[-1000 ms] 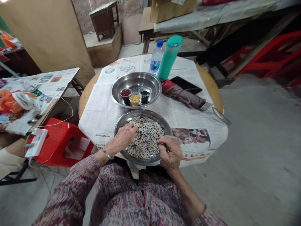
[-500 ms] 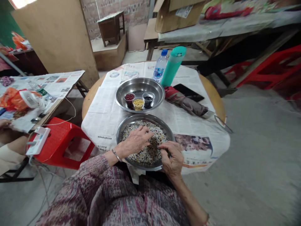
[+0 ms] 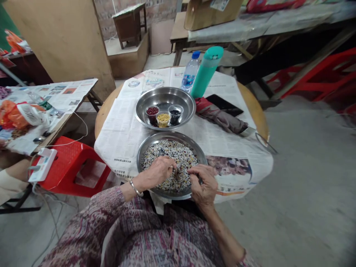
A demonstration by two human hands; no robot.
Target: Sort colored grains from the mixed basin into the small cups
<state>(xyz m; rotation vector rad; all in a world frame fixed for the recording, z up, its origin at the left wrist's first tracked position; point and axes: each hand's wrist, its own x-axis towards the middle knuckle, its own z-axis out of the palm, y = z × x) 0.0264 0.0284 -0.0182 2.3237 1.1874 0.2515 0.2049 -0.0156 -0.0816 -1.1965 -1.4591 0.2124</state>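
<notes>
A steel basin (image 3: 201, 152) holds a spread of mixed grains and beans (image 3: 180, 155), mostly white with black, yellow and red bits. Over its near left part is my left hand (image 3: 158, 172), fingers curled and the fingertips close together above the grains; whatever they hold is too small to name. My right hand (image 3: 205, 185) rests at the basin's right rim, thumb and forefinger pinched, their contents hidden. Behind, a second steel basin (image 3: 164, 97) contains a cup of red beans (image 3: 152, 114), a cup of yellow beans (image 3: 163, 118) and a cup of black beans (image 3: 175, 115).
Newspaper (image 3: 116, 133) covers the round table. A water bottle (image 3: 190, 72), a teal tumbler (image 3: 207, 72), a folded umbrella (image 3: 219, 116) and a dark flat device (image 3: 225, 105) stand or lie behind and right. A red stool (image 3: 72, 163) bearing a power strip (image 3: 43, 165) is at left.
My left hand has drawn back slightly toward me, its spread fingers now curled together, uncovering more grains. My right hand stays nearly in place. The view has shifted slightly.
</notes>
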